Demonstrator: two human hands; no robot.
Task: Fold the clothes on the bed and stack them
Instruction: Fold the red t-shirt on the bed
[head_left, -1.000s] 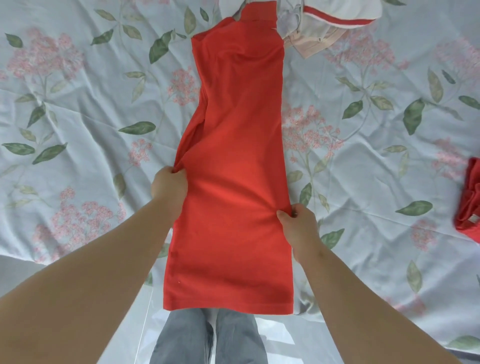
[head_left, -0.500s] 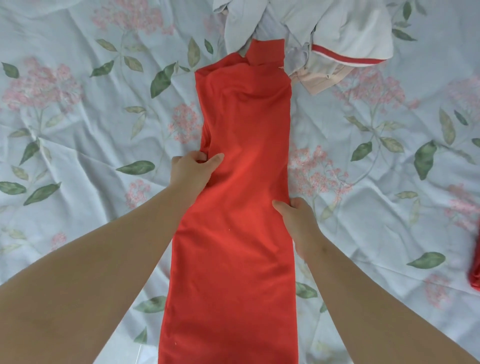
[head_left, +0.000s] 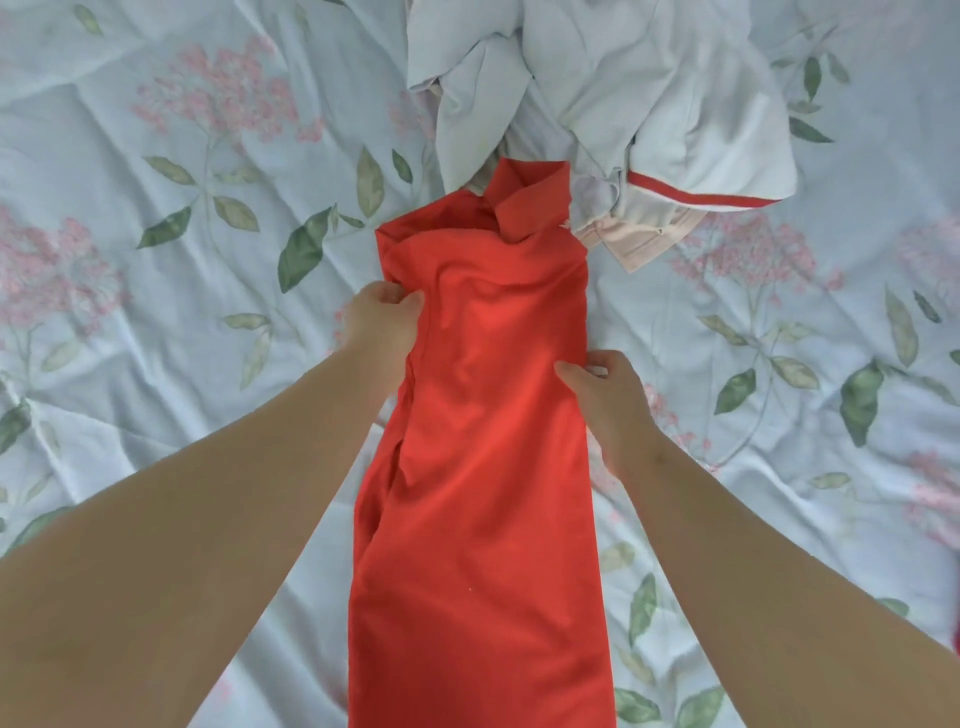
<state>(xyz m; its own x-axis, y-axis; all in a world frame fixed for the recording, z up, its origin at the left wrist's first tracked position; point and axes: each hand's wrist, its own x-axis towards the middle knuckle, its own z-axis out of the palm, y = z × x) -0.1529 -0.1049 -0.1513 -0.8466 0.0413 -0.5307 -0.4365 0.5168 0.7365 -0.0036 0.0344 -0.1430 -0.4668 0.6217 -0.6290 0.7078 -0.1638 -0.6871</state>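
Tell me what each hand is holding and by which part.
Both hold the red polo shirt, folded lengthwise. The left hand grips its left edge below the shoulder; the right hand pinches its right edge, nearer the person.

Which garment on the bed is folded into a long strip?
The red shirt, gripped at its edges by the left hand and right hand. The white clothes beyond its collar lie crumpled in a heap.
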